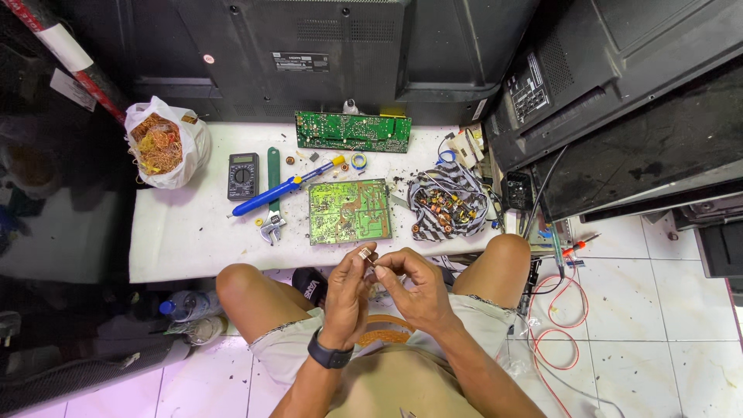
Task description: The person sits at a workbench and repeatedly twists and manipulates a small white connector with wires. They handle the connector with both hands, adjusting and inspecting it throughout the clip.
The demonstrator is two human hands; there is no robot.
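At the far left of the low white table (pixel 178 240) sits a white plastic bag (pixel 166 143) stuffed with tangled copper wire. Next to it lies a dark multimeter (pixel 242 176), then a blue-handled tool with a yellow collar (pixel 285 186) crossing a green-handled adjustable wrench (pixel 272 203). Two green circuit boards follow: a long one (pixel 353 131) propped at the back edge and a squarer one (pixel 349 210) flat near the front, directly above the hands. Right of that, a striped cloth (pixel 449 201) holds a heap of small coils and salvaged parts.

The person sits with bare knees against the table's front edge. The left hand (pixel 346 298), with a dark watch at the wrist, and the right hand (pixel 414 286) are drawn together over the lap, and their fingertips pinch a small pale component (pixel 364 252) between them, just below the squarer board. Its exact kind is too small to tell.

The piece is tiny and held only by fingertips over the lap, so a slip would likely send it onto the tiled floor (pixel 665 310), among the red cable (pixel 561 325) and the screwdriver (pixel 576 248) at the right, where it could be hard to find. Hard prying could also snap fine leads or windings.
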